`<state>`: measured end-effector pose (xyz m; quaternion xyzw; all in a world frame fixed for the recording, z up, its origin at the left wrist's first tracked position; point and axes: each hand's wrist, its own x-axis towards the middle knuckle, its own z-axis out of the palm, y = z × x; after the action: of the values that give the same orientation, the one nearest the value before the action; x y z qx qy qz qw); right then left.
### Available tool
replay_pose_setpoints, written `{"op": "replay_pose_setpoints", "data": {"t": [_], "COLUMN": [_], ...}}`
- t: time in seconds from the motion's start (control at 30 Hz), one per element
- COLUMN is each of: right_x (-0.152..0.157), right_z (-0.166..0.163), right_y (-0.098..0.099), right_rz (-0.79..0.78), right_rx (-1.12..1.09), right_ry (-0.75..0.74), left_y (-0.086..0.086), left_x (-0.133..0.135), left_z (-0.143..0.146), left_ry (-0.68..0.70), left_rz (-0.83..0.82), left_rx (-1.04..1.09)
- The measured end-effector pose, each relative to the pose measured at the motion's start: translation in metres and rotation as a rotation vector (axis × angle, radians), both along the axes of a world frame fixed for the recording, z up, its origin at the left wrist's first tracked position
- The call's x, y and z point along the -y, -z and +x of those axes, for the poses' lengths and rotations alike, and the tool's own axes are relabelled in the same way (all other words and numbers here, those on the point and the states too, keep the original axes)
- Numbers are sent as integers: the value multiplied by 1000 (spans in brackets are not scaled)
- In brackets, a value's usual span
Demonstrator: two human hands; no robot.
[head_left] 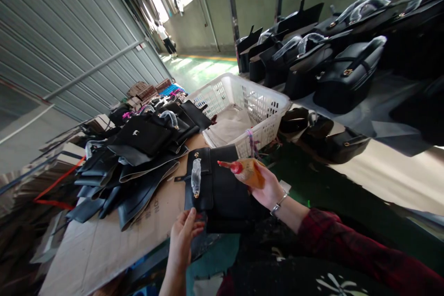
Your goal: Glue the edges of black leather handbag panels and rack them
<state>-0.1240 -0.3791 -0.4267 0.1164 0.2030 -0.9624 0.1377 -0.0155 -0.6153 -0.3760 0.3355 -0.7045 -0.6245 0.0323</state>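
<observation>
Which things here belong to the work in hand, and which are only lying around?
In use, seemingly:
red-tipped bottle, in the right hand
black bag piece, near the left hand

Lying about, probably:
pile of black pieces
white basket
bags at right

Right fingers (262,175) curled closed, left fingers (198,225) bent

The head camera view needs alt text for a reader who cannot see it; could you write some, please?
A person's right hand holds a tan bottle with a red nozzle over a black bag, the left hand near its edge. Black pieces lie piled at left; a white basket stands beyond.
</observation>
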Motion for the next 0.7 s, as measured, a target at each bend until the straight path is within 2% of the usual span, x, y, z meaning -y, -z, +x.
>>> {"op": "replay_pose_setpoints", "data": {"t": [0.1,0.17,0.23,0.3,0.37,0.47,0.53,0.7], "right_x": [2,5,7,10,12,13,15,22], "right_z": [-1,-2,-4,-6,-8,-11,-10,-5], "right_y": [-11,-16,-19,-21,-25,-35,-41,-46], "right_rz": [27,39,39,35,36,14,-14,-69], "right_rx": [-22,-18,1,19,21,28,39,39], "right_ry": [28,58,84,94,95,88,61,-80], "left_y": [-5,-12,-18,-22,-23,-24,-26,-31], "left_x": [-11,-17,-20,-17,-10,2,6,10], "left_z": [7,2,-6,-13,-19,-29,-40,-69], "left_ry": [-141,-299,-465,-534,-432,-45,141,226], "left_rz": [351,544,691,801,832,715,597,489], "left_rx": [-149,-210,-217,-208,-187,-148,-126,58]}}
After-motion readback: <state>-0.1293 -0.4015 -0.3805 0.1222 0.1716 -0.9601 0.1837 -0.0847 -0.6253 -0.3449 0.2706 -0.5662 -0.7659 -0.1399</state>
